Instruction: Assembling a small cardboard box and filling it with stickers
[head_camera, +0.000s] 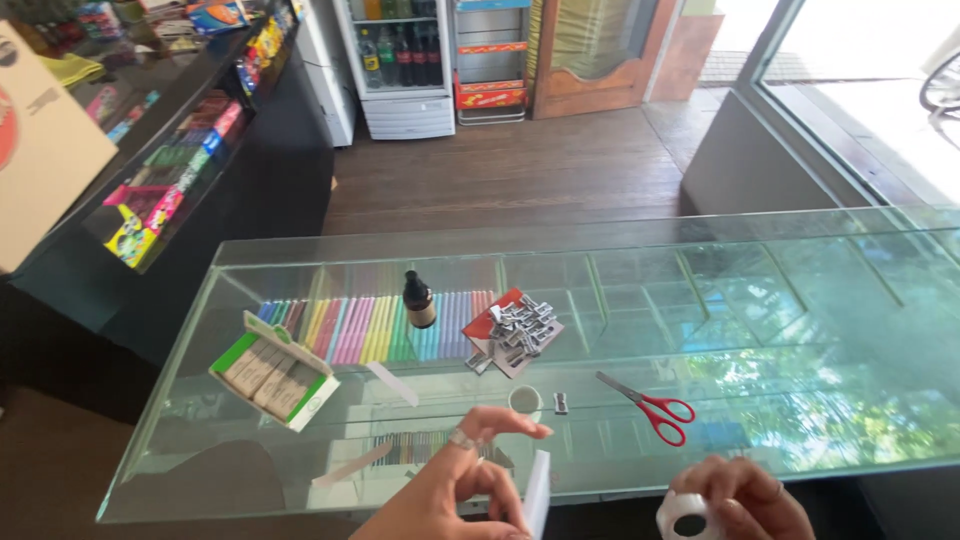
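— While the right hand (745, 500) grips a roll of clear tape (688, 516), what has the left hand (455, 490) got?
— A white paper strip (537, 495), pinched in curled fingers at the glass counter's (760, 330) near edge.
— Anything taped yet?
— I'd say not; other strips (392, 383) lie loose, red-handled scissors (650, 402) untouched.

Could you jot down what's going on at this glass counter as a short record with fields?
Setting: shop, glass counter
Left hand: holds a white paper strip
Right hand: holds a tape roll
On counter: red scissors, dark bottle, pile of metal clips, open green-and-white box, small cap
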